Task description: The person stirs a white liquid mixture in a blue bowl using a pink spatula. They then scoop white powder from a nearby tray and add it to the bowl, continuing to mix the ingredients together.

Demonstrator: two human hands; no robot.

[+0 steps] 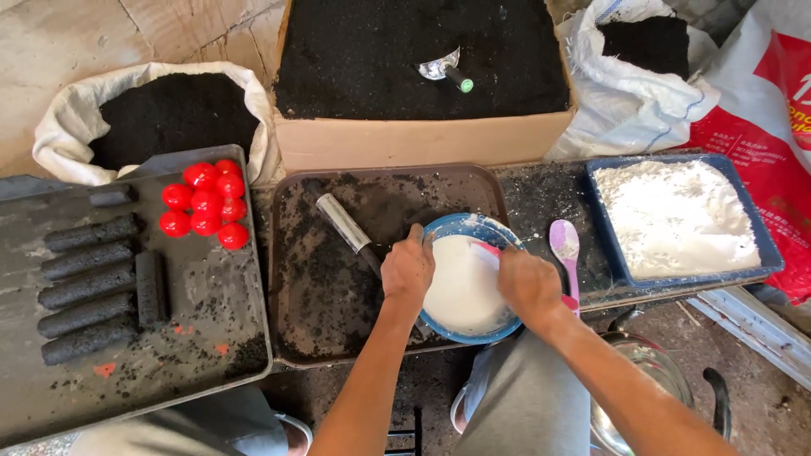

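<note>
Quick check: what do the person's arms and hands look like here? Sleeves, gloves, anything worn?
Both forearms are bare: no sleeves in view, no gloves. The left hand and right hand show no rings, and neither wrist has a watch or band. Both hands look dusty from the work. Grey trousers show below the arms.

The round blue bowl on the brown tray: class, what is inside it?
The round blue bowl holds smooth white paste. The right hand dips a pink-handled tool into it; the tool's working end is covered. The left hand grips the rim.
</note>
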